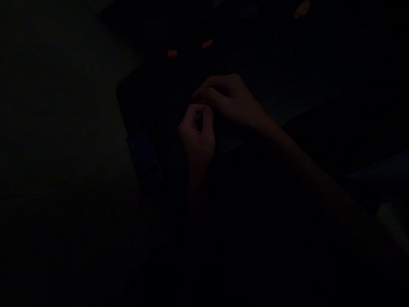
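Observation:
The picture is very dark. My left hand (198, 133) and my right hand (226, 98) meet over a dark surface (152, 102) near the middle of the view. Both have their fingers curled and pinched together, fingertips touching. A faint reddish speck shows between the fingertips, too small and dim to name. My right forearm reaches in from the lower right.
Two small orange bits (172, 53) (207, 44) lie on the dark surface beyond my hands, and a paler orange piece (301, 9) sits at the top right. A lighter floor or tabletop (51, 121) fills the left side. A pale object (394, 227) shows at the right edge.

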The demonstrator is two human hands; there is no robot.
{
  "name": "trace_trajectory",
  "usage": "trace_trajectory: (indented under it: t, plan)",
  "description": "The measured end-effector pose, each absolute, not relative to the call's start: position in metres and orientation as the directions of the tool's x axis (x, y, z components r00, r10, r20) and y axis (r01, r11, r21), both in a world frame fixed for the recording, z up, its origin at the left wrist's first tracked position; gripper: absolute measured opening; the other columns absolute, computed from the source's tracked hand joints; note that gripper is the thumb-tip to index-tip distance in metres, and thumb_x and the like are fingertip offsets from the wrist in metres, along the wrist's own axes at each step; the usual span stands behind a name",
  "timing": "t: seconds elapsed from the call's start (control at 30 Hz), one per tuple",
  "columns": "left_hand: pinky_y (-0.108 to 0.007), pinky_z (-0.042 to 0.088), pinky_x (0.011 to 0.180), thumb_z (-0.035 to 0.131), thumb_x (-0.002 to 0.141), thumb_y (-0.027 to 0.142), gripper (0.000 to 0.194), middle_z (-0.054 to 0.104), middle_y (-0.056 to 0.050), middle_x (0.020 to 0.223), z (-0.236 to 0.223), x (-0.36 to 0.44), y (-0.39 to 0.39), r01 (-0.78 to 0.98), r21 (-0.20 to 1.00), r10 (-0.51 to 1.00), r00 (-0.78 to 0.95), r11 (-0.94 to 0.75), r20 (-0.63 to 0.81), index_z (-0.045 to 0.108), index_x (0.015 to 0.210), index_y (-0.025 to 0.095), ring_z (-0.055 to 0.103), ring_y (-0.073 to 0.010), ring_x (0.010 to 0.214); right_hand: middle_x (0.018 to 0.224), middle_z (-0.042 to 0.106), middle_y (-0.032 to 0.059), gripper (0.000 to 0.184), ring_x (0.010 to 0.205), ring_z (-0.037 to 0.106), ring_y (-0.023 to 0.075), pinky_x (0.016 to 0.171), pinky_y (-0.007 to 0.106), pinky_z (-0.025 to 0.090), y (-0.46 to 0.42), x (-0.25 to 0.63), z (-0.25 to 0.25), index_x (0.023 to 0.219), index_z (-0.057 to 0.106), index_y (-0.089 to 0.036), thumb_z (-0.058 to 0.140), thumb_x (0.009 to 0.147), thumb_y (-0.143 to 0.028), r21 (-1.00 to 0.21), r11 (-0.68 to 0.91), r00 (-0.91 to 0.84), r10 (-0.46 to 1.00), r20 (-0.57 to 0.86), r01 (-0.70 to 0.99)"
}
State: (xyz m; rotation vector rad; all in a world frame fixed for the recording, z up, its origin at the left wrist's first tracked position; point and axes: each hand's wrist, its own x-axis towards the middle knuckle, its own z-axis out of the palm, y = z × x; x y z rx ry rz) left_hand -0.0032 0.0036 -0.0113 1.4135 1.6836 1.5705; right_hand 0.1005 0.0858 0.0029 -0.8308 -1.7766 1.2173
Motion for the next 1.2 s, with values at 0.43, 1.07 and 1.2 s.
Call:
trace_trajectory:
  t: [0.43, 1.07, 1.2]
  plan:
    - [-0.029, 0.052, 0.060, 0.064, 0.097, 0.036, 0.021, 0.065, 0.000, 0.073, -0.0110, -0.0028, 0.0035, 0.387, 0.909, 0.867, -0.389, -0.153, 0.311, 0.060, 0.079, 0.026, 0.064, -0.0179, 0.072, 0.090, 0.077, -0.0011, 0.021, 0.091, 0.071, 0.0209, 0.077, 0.029, 0.053, 0.0848, 0.1006, 0.0042, 0.080, 0.072, -0.026, 0.056, 0.094, -0.026, -0.947, 0.311, -0.453, 0.858, 0.242, 0.084]
    - [-0.028, 0.052, 0.059, 0.064, 0.096, 0.044, 0.026, 0.066, 0.000, 0.073, -0.0109, -0.0027, 0.0038, 0.415, 0.898, 0.863, -0.390, -0.145, 0.320, 0.059, 0.078, 0.027, 0.065, -0.0185, 0.072, 0.090, 0.078, -0.0022, 0.018, 0.094, 0.071, 0.0218, 0.077, 0.030, 0.054, 0.0850, 0.1014, 0.0054, 0.080, 0.072, -0.028, 0.058, 0.092, -0.029, -0.948, 0.302, -0.456, 0.861, 0.225, 0.104]
    - [-0.029, 0.052, 0.060, 0.064, 0.097, 0.041, 0.024, 0.065, 0.000, 0.073, -0.0113, -0.0027, 0.0041, 0.404, 0.901, 0.863, -0.389, -0.155, 0.323, 0.059, 0.078, 0.026, 0.065, -0.0182, 0.072, 0.089, 0.077, -0.0019, 0.021, 0.091, 0.071, 0.0212, 0.076, 0.030, 0.053, 0.0860, 0.1012, 0.0027, 0.078, 0.071, -0.027, 0.057, 0.093, -0.026, -0.943, 0.327, -0.452, 0.852, 0.265, 0.064]
